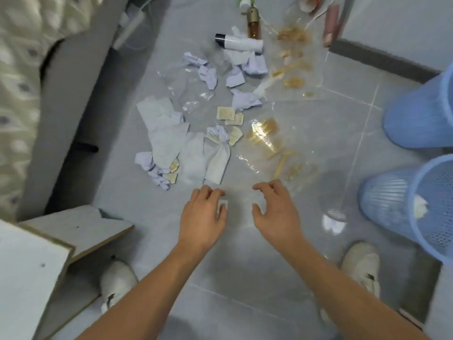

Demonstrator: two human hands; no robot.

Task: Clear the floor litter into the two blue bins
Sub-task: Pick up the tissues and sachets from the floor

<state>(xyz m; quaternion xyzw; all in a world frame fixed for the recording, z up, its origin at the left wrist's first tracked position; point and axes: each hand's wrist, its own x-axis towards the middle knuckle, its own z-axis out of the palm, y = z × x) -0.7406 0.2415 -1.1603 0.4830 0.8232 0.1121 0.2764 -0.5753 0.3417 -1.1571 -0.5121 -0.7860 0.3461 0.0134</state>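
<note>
Head view: left hand [204,212] grip pinches a cracker piece [223,206].

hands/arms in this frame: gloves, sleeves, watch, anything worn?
Nothing worn that shows. The left hand and right hand are bare, with no gloves, rings or watch visible. Both forearms are bare to the frame edge, so no sleeves show.

Single head-worn wide-angle view, looking steeply down.
Faces forward over the floor [245,278]; both hands near centre frame, shoes at lower edge, litter just ahead, edges distorted.
</note>
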